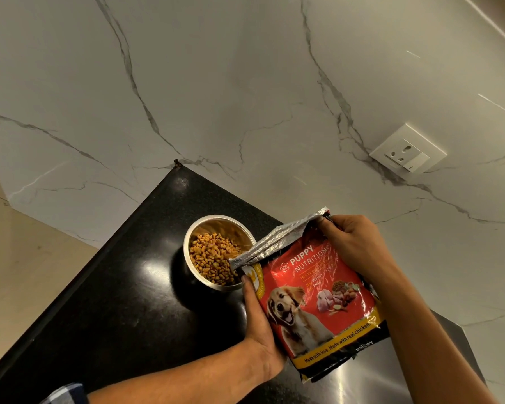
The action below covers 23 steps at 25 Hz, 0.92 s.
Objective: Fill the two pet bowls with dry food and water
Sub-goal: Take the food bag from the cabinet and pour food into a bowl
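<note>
A steel pet bowl (193, 228) stands on the black counter (123, 304), partly filled with brown dry kibble (210, 258). A red puppy food bag (318, 298) with a dog picture is tilted, its torn silver mouth over the bowl's right rim. My left hand (260, 322) grips the bag's left side from below, thumb on the front. My right hand (353, 243) pinches the bag's open top edge. Only one bowl is in view.
A white marble wall rises behind the counter, with a white socket and switch plate (408, 150) at the right. A steel surface (376, 374) lies under the bag at the lower right. The counter's left edge drops to a beige floor (18, 258).
</note>
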Motion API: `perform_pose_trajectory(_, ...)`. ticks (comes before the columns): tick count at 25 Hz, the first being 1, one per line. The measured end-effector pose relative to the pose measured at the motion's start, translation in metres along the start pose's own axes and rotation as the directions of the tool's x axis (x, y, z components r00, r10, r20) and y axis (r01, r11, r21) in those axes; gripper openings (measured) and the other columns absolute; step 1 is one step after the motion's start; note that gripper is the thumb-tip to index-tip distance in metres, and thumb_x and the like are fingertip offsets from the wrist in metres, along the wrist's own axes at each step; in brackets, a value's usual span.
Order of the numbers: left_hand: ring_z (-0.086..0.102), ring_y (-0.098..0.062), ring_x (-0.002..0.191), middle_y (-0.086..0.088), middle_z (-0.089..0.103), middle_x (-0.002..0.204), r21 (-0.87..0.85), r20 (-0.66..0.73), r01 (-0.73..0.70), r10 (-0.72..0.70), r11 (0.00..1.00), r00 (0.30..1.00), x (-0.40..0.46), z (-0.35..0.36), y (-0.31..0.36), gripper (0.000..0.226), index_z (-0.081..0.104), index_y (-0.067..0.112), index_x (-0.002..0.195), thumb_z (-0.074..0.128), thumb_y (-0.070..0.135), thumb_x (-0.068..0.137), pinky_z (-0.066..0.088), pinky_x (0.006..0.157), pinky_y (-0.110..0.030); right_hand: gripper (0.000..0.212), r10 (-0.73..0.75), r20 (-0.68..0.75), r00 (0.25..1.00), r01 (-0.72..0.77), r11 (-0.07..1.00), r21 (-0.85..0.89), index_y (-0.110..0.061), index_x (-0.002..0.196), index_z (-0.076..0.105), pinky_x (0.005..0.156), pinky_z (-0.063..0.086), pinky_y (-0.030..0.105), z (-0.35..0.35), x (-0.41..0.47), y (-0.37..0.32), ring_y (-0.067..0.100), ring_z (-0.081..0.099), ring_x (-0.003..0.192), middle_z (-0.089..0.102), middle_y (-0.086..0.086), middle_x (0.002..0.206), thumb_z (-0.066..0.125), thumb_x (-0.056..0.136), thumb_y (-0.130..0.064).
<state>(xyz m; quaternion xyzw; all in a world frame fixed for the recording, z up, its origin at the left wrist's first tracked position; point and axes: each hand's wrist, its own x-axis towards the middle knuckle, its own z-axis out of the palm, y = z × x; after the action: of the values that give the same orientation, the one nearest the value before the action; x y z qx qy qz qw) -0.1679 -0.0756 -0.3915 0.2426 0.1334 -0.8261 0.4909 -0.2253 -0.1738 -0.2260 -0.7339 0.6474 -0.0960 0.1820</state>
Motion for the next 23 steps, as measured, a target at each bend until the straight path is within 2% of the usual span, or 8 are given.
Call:
perform_pose_trajectory(4, 0.069, -0.044, 0.112, -0.026, 0.073, 0.119, 0.022, 0.0, -0.001, 0.001, 1.0, 1.0, -0.0003, 0.0013, 0.0006, 0.12, 0.07, 0.007, 0.127, 0.037, 0.097, 0.054, 0.053, 0.096, -0.055, 0.038, -0.001, -0.002, 1.0, 0.001, 1.0, 0.001, -0.017, 0.09, 0.076, 0.058, 0.058, 0.03, -0.0016, 0.0004, 0.0002, 0.017, 0.071, 0.057, 0.074, 0.002, 0.069, 0.051, 0.098, -0.045)
perform_pose_trajectory(9, 0.068, -0.044, 0.114, -0.025, 0.072, 0.121, 0.04, -0.008, -0.017, 0.017, 0.999, 1.0, 0.0023, 0.003, -0.0001, 0.123, 0.067, 0.01, 0.131, 0.042, 0.097, 0.047, 0.05, 0.103, -0.058, 0.039, 0.01, -0.008, 1.0, -0.009, 1.0, 0.012, -0.015, 0.089, 0.075, 0.061, 0.06, 0.035, -0.0043, -0.0004, 0.0023, 0.02, 0.072, 0.058, 0.074, 0.004, 0.069, 0.051, 0.098, -0.045)
perform_pose_trajectory(17, 0.067, -0.043, 0.116, -0.024, 0.072, 0.122, 0.055, -0.002, -0.02, 0.02, 0.998, 1.0, 0.0039, 0.0065, 0.0024, 0.124, 0.066, 0.011, 0.133, 0.04, 0.097, 0.047, 0.05, 0.102, -0.057, 0.04, 0.011, -0.021, 1.0, -0.011, 1.0, 0.006, -0.015, 0.086, 0.075, 0.057, 0.058, 0.031, -0.007, 0.0024, 0.0013, 0.019, 0.071, 0.056, 0.073, 0.003, 0.066, 0.051, 0.098, -0.045)
perform_pose_trajectory(23, 0.067, -0.043, 0.116, -0.025, 0.071, 0.122, 0.028, 0.004, -0.017, 0.017, 0.999, 1.0, 0.0052, 0.009, 0.0066, 0.125, 0.066, 0.01, 0.133, 0.039, 0.098, 0.049, 0.05, 0.102, -0.057, 0.042, 0.006, -0.01, 1.0, -0.006, 1.0, -0.009, -0.013, 0.088, 0.074, 0.062, 0.059, 0.034, -0.0069, 0.0084, -0.0027, 0.021, 0.071, 0.059, 0.073, 0.005, 0.068, 0.05, 0.098, -0.046)
